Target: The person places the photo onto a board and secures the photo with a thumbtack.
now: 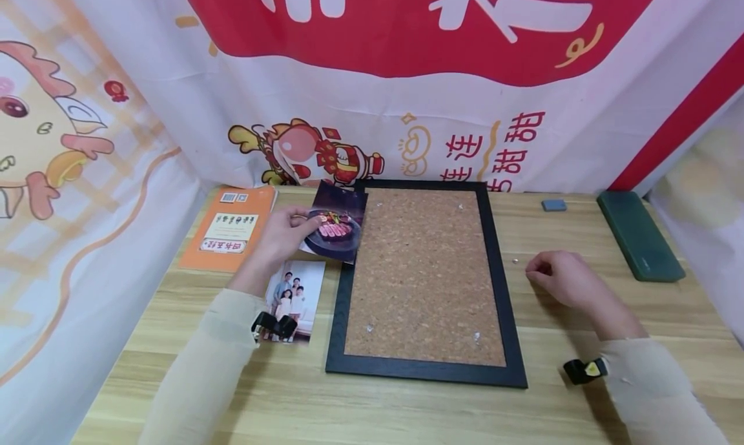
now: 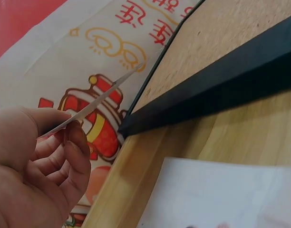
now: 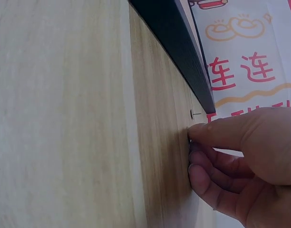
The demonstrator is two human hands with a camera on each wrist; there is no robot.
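In the head view my left hand [image 1: 289, 228] pinches the edge of a food photo [image 1: 337, 222], a plate of sliced meat on dark purple. The photo is raised and tilted, overlapping the left side of a black-framed cork board [image 1: 424, 270]. Seen nearly edge-on in the left wrist view, the photo print [image 2: 95, 102] sits between thumb and fingers. My right hand [image 1: 560, 277] is down at the tabletop right of the board, fingers curled, thumb and index fingertip together. Just beyond those fingertips lies a thumbtack [image 3: 193, 114]. I cannot tell whether they pinch another one.
A family photo [image 1: 293, 296] lies left of the board, under my left forearm. Behind it is an orange booklet [image 1: 229, 228]. Several shiny spots mark the cork near its corners. At right are a small blue block [image 1: 554, 205] and a green case [image 1: 639, 235].
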